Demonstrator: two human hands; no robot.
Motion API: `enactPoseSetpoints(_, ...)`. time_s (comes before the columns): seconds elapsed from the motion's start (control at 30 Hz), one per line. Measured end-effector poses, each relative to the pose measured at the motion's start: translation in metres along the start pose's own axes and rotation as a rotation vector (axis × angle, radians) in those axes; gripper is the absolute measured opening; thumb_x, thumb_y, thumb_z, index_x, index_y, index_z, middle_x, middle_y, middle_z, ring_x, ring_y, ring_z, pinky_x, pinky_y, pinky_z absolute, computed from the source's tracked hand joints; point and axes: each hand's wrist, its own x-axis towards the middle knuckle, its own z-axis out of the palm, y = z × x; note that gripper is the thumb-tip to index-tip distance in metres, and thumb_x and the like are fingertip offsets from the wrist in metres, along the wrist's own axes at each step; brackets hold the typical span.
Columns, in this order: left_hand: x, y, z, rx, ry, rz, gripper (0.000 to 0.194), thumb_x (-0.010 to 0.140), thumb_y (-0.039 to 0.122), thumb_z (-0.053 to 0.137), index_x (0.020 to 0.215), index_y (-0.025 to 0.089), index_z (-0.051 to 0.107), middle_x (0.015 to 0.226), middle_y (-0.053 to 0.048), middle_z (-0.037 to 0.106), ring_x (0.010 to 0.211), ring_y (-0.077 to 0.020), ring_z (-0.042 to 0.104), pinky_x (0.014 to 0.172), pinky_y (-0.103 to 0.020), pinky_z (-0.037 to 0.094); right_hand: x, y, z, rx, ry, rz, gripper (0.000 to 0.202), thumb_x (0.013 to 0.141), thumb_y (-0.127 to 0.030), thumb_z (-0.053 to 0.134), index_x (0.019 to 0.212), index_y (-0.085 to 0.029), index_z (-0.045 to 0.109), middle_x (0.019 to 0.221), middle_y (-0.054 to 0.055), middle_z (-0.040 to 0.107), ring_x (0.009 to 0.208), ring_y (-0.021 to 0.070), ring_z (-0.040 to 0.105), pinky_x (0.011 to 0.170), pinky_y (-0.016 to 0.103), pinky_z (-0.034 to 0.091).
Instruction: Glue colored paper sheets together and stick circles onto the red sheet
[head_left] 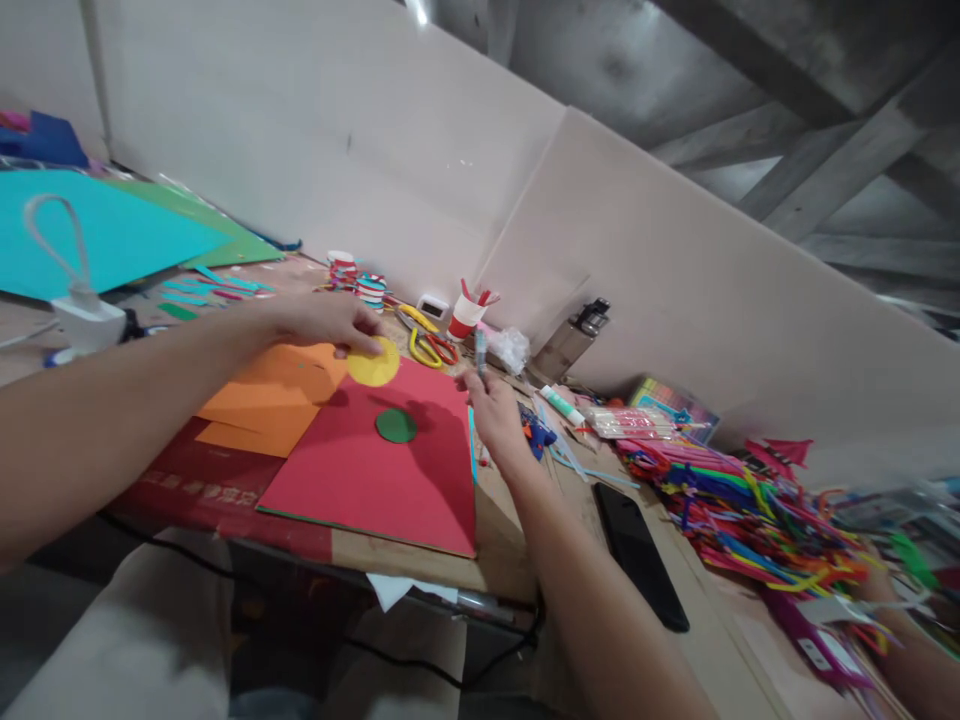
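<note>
My left hand [341,322] pinches a yellow paper circle [373,362] by its upper edge, above the far left part of a red paper sheet [382,480]. A smaller dark green paper circle [396,426] lies on the red sheet. My right hand [491,405] is raised near the sheet's far right corner, its fingers closed round a short, slim, pen-like object [481,350] that points upward. Blur hides that object's exact kind. Orange paper sheets [277,395] lie left of the red sheet, partly beneath my left forearm.
Behind the red sheet are scissors [426,345] and a red-and-white cup [466,316]. A glue stick [562,404], a black phone [637,550] and a heap of pipe cleaners [750,510] lie rightward. Another person's hand [885,590] is at far right. Cyan sheets [97,230] lie left.
</note>
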Motion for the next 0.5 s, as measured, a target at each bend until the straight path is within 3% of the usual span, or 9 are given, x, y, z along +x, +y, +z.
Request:
enactPoseSetpoints(0.13, 0.008, 0.046, 0.060, -0.092, -0.219, 0.030, 0.027, 0.078, 0.035, 0.059, 0.098, 0.018, 0.064, 0.080, -0.002, 0.065, 0.057, -0.0107, 0.056, 0.055, -0.022, 0.043, -0.022, 0.011, -0.025, -0.061, 0.150, -0.015, 0.040, 0.091, -0.046, 0.038, 0.087, -0.018, 0.066, 0.080, 0.004, 0.061, 0.080, 0.0185, 0.056, 0.073, 0.028, 0.040)
enactPoseSetpoints(0.27, 0.013, 0.064, 0.111, -0.142, -0.207, 0.001, 0.036, 0.073, 0.027, 0.062, 0.108, 0.019, 0.054, 0.088, -0.002, 0.065, 0.052, -0.0103, 0.057, 0.046, -0.021, 0.042, -0.039, 0.018, -0.030, -0.050, 0.187, 0.022, 0.039, 0.093, -0.048, 0.037, 0.085, -0.019, 0.063, 0.070, 0.002, 0.057, 0.073, 0.0186, 0.055, 0.070, 0.028, 0.041)
enactPoseSetpoints(0.37, 0.013, 0.067, 0.128, -0.053, -0.141, 0.059, 0.034, 0.070, 0.026, 0.068, 0.100, 0.019, 0.054, 0.086, -0.002, 0.065, 0.069, -0.0145, 0.061, 0.057, -0.023, 0.047, -0.042, 0.022, -0.027, 0.009, 0.175, 0.033, 0.040, 0.093, -0.050, 0.037, 0.087, -0.020, 0.062, 0.066, 0.001, 0.057, 0.068, 0.0177, 0.055, 0.066, 0.027, 0.041)
enactPoseSetpoints(0.5, 0.010, 0.070, 0.132, 0.140, -0.097, 0.183, 0.022, 0.073, 0.030, 0.069, 0.090, 0.019, 0.060, 0.084, -0.002, 0.063, 0.073, -0.0149, 0.058, 0.064, -0.025, 0.043, -0.041, 0.027, -0.027, 0.053, 0.161, 0.033, 0.044, 0.091, -0.054, 0.040, 0.086, -0.018, 0.064, 0.066, 0.001, 0.057, 0.065, 0.0162, 0.054, 0.063, 0.026, 0.041)
